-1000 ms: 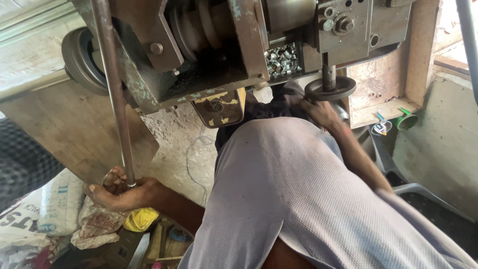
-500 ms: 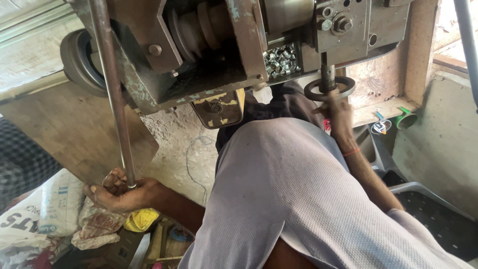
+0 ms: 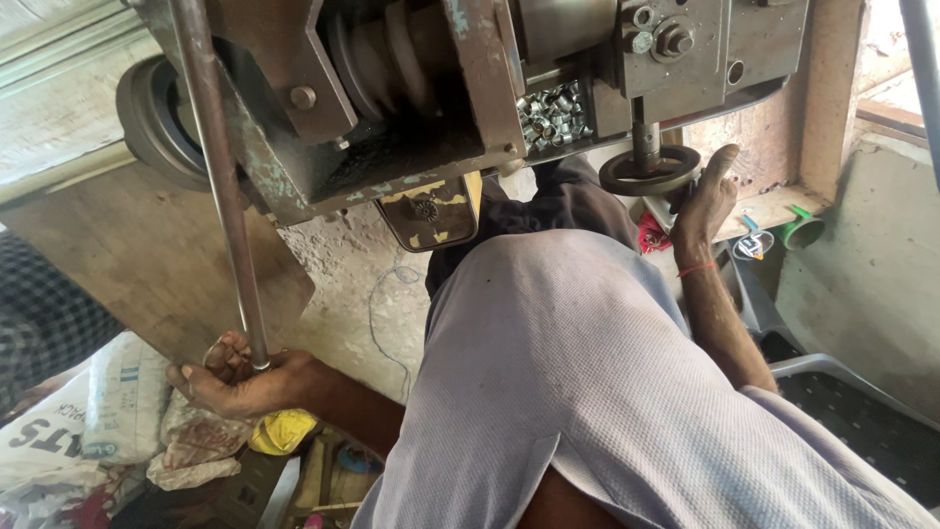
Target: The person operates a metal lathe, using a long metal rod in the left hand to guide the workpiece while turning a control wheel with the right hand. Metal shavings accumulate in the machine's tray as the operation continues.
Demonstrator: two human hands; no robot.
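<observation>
My left hand (image 3: 235, 377) is closed around the lower end of a long steel lever rod (image 3: 220, 176) that slants down from a worn metal machine (image 3: 431, 108). On the right, my right hand (image 3: 703, 201) holds the right rim of a small black handwheel (image 3: 636, 174) under the machine, thumb pointing up. A red thread circles that wrist. My knee in grey cloth (image 3: 578, 353) fills the middle. A pocket in the machine holds several small shiny metal pieces (image 3: 553, 108).
A dark pulley wheel (image 3: 157, 122) sits at the machine's left end. Printed sacks (image 3: 108, 402), rags and a yellow cloth (image 3: 282, 431) lie lower left. A green-handled tool (image 3: 803, 227) rests on a ledge at right, above a grey plastic crate (image 3: 842, 392).
My right hand has slid from beneath the handwheel to its right rim, and the thumb now points up. My left hand stays on the rod's end.
</observation>
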